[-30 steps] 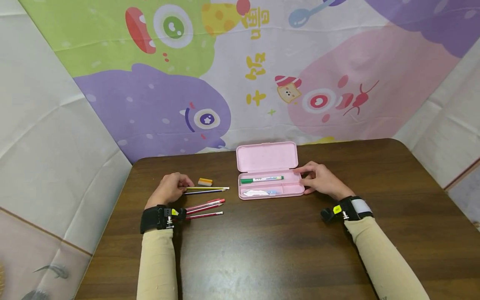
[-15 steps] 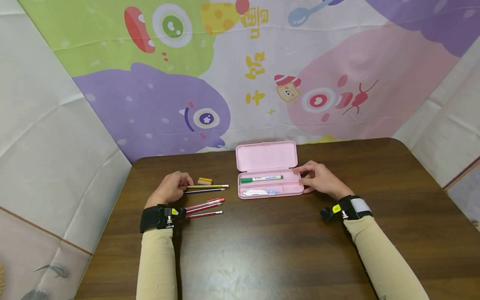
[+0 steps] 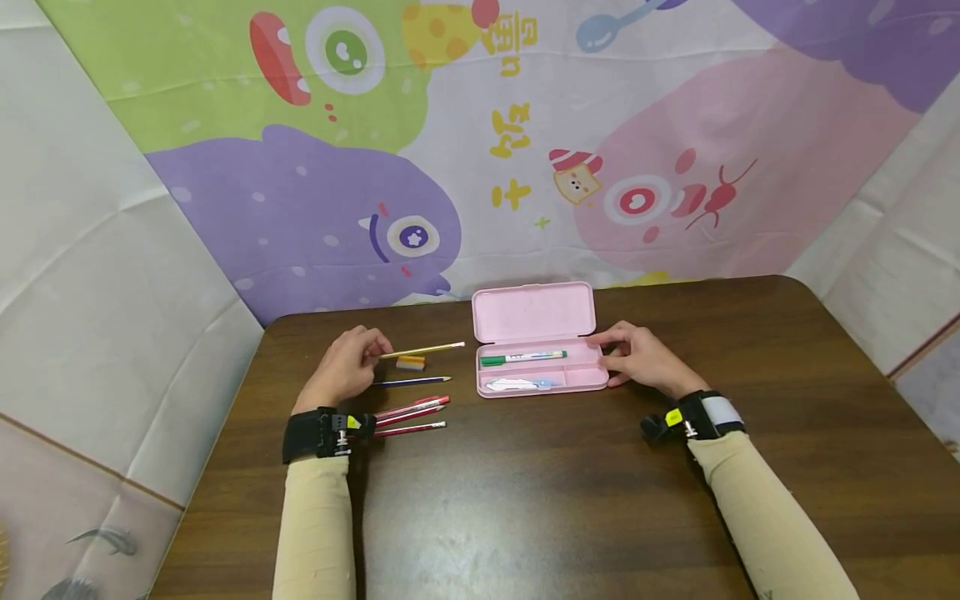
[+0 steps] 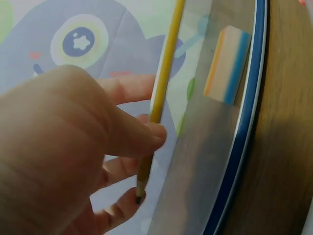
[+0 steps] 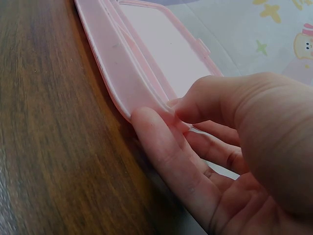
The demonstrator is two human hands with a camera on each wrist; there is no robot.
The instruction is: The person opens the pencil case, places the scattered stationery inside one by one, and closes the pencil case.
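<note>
My left hand (image 3: 341,369) pinches a yellow pencil (image 3: 427,350) between thumb and fingers near its sharpened end. In the left wrist view the pencil (image 4: 166,63) slants upward, its dark point down by a fingertip. An orange, white and blue eraser (image 4: 227,66) lies beyond it, and a blue pencil (image 4: 244,122) rests on the table alongside. My right hand (image 3: 645,361) grips the right end of an open pink pencil case (image 3: 585,379), thumb over the rim, index finger along the outer wall. Inside lie a green-capped marker (image 3: 525,358) and a white and light-blue item (image 3: 521,385).
Several red pens and pencils (image 3: 412,410) lie on the brown table (image 3: 525,500), partly behind the left wrist camera (image 3: 363,426). The case's raised lid (image 3: 534,312) stands close to the cartoon-printed cloth (image 3: 337,217) at the table's back edge.
My left hand has lifted the yellow pencil from beside the blue one and moved it slightly back, over the eraser. My right hand stays on the pencil case.
</note>
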